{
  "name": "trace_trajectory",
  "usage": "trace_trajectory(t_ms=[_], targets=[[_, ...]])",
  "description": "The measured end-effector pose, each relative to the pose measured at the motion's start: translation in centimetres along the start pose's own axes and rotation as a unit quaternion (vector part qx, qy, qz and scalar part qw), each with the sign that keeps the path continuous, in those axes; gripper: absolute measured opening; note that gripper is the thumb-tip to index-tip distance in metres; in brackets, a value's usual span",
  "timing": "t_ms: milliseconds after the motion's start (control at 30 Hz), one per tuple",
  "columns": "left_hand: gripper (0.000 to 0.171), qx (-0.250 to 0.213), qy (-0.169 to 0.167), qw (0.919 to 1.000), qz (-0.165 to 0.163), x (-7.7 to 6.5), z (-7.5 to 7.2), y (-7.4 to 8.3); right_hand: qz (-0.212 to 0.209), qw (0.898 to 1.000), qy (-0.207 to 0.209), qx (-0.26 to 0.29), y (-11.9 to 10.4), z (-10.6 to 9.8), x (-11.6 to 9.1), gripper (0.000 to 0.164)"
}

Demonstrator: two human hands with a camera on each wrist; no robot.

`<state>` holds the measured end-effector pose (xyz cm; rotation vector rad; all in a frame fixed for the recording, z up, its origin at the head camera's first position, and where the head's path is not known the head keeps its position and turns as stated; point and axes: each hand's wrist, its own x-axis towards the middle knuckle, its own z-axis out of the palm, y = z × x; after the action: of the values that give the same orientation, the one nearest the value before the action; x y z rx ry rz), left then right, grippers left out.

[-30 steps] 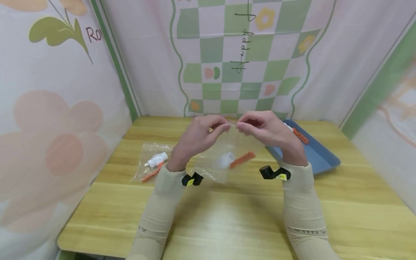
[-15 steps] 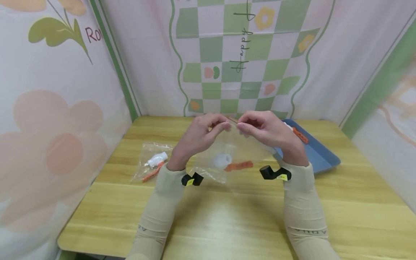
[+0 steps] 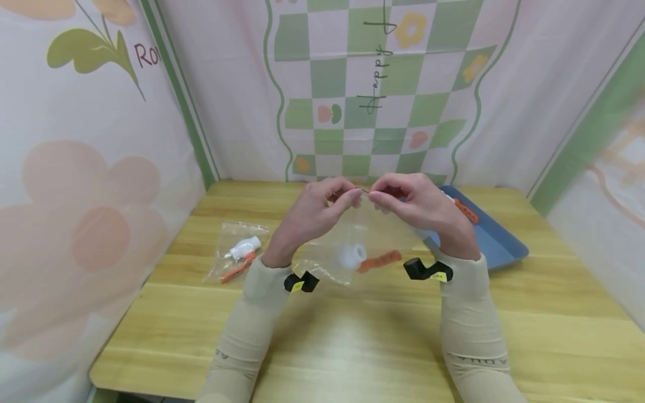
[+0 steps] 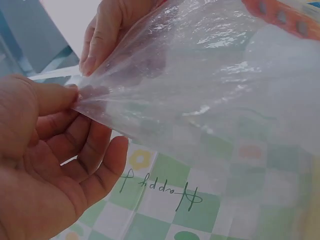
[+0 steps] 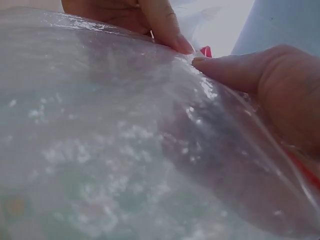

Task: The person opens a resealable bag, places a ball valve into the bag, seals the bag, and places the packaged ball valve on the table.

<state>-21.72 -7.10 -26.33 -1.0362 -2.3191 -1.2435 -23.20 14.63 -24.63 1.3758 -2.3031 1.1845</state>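
Note:
A clear zip bag (image 3: pixel 388 232) hangs by its top edge between my two hands. My left hand (image 3: pixel 325 210) pinches that edge between thumb and forefinger, its other fingers loosely bent in the left wrist view. Close beside it, my right hand (image 3: pixel 420 204) pinches the same edge with thumb and index finger. A bit of red shows by the fingertips in the right wrist view, where the bag (image 5: pixel 110 135) fills most of the picture. Low in the bag are a white rounded piece (image 3: pixel 353 256) with a round opening and an orange strip (image 3: pixel 380 261) with holes (image 4: pixel 282 17).
On the table's left lies another clear bag (image 3: pixel 219 260) with a white piece (image 3: pixel 245 247) and an orange strip (image 3: pixel 237 270). Crinkled clear plastic (image 3: pixel 322 272) lies below the hanging bag. A blue tray (image 3: pixel 496 243) at right holds an orange strip (image 3: pixel 466 211) and something white.
Both hands stay at the bag's top edge with only small finger shifts. The bag sways, and the white piece and orange strip in it move slightly left, then right and lower.

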Motion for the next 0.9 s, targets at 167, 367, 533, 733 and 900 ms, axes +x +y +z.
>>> trace_trajectory(t_ms=[167,367,533,733,900], targets=[[0.016,0.01,-0.009,0.9999,-0.008,-0.08,0.14,0.01,0.008,1.0,-0.013,-0.009,-0.01,-0.05,-0.1,0.007],[0.014,0.044,0.014,0.9988,0.018,-0.12,0.08,-0.1,0.023,0.999,-0.019,-0.021,-0.04,0.07,0.01,0.007],[0.016,0.075,0.035,0.9958,0.039,-0.16,0.08,-0.02,0.035,0.999,-0.026,-0.028,-0.09,0.19,0.07,0.005],[0.019,0.089,0.044,0.9935,0.056,-0.11,0.14,-0.07,0.026,0.999,-0.023,-0.027,-0.12,0.42,0.14,0.006],[0.019,0.092,0.044,0.9922,0.071,-0.08,0.21,-0.15,0.011,0.999,-0.01,-0.035,-0.3,0.51,0.08,0.007]])
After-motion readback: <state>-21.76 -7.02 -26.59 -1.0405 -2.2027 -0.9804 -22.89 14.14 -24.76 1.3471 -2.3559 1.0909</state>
